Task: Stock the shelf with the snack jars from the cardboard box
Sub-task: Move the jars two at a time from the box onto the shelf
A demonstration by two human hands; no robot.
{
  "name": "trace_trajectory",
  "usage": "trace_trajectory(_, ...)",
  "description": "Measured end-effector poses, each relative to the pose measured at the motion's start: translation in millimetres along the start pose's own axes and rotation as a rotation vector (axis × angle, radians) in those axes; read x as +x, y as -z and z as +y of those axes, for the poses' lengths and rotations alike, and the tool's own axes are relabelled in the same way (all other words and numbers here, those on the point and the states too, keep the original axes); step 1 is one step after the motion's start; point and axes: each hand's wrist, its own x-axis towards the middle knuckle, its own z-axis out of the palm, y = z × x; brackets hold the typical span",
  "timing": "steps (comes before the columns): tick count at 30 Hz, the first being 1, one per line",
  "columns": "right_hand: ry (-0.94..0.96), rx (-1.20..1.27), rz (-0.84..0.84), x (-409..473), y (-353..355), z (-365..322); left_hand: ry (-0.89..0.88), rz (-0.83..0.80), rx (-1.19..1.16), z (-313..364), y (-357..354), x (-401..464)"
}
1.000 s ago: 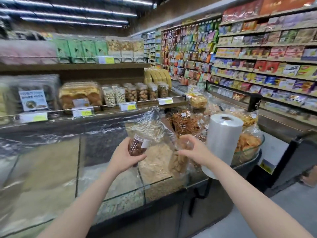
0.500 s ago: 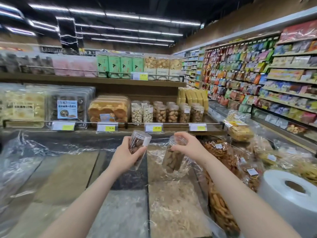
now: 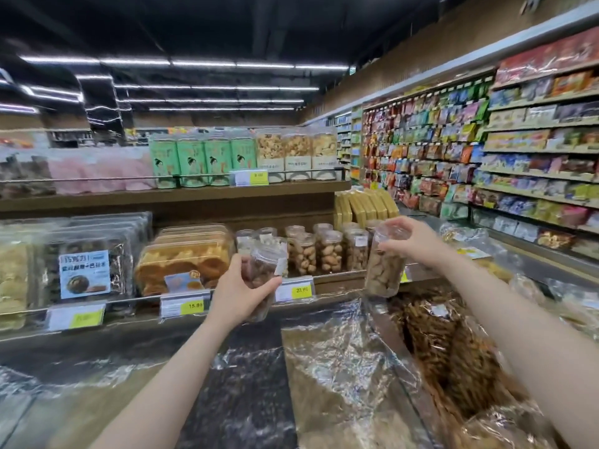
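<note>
My left hand grips a clear snack jar of dark brown pieces, tilted, just in front of the lower shelf rail. My right hand holds a second clear jar of pale brown biscuits by its lid end, hanging near the shelf's right end. Behind them a row of similar snack jars stands on the lower wooden shelf. The cardboard box is out of sight.
Stacked clear trays of pastries fill the shelf's left part, behind yellow price tags. Green tins line the upper shelf. Plastic-covered bulk bins lie below my arms. A packed snack aisle runs along the right.
Both hands have risen and reached forward with their jars, from over the bulk bins up to the lower shelf's front. My view has swung left and closer to the shelf.
</note>
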Motion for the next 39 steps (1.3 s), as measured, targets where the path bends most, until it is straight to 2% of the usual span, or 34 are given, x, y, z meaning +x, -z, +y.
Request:
trace_trajectory(7, -0.057, -0.109, 0.116, 73, 46, 38, -0.016, 0.019, -0.094, 17, -48, 68)
trace_trajectory(15, -0.081, -0.203, 0.174, 163, 75, 104, -0.028, 0.042, -0.202, 42, -144, 155)
trace_trajectory(23, -0.087, -0.191, 0.278, 248, 68, 165, -0.052, -0.001, -0.256, 40, -205, 207)
trace_trajectory(30, -0.145, -0.107, 0.174, 280, 31, 215, -0.083, -0.013, -0.211, 21, -220, 209)
trace_trajectory(34, -0.182, -0.161, 0.130, 290, 22, 230, -0.066, -0.035, -0.198, 16, -216, 209)
trace_trajectory(39, -0.226, -0.254, -0.012, 297, 33, 227, -0.065, -0.028, -0.188, 14, -208, 206)
